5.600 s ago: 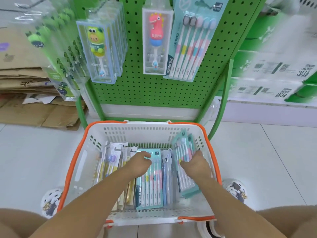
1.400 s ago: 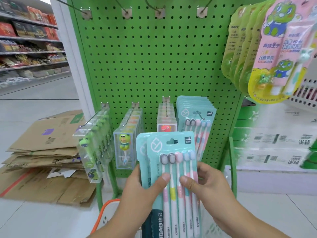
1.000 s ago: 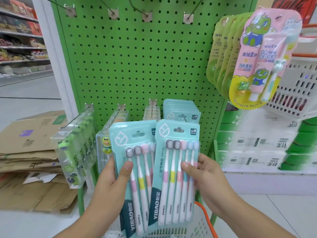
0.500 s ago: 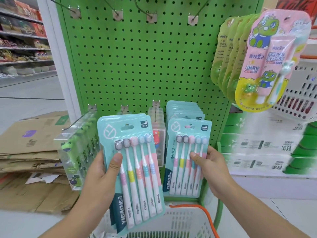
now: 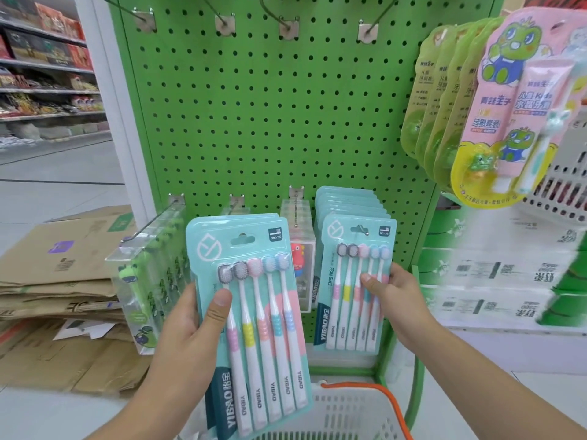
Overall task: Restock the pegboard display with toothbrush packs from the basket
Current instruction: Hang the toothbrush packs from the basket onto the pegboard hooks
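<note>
My left hand (image 5: 190, 331) grips a teal five-toothbrush pack (image 5: 257, 312) upright in front of the green pegboard (image 5: 270, 122), thumb across its front; a second pack seems to sit behind it. My right hand (image 5: 394, 296) pinches another teal pack (image 5: 352, 281) by its right edge, held against the row of matching packs (image 5: 346, 201) on the lower right hook. The hook's tip shows at that pack's hang hole. The white basket with an orange handle (image 5: 349, 411) stands below, its contents hidden.
Clear boxed children's brushes hang on the lower left hooks (image 5: 152, 274) and a middle hook (image 5: 298, 249). Several bare hooks (image 5: 287, 27) line the top. Pink and green kids' packs (image 5: 495, 106) hang at the upper right. Flattened cardboard (image 5: 63, 281) lies at the left.
My right hand has carried its pack forward and right onto the hook's row of teal packs. My left hand has kept its pack in place, slightly nearer the camera.
</note>
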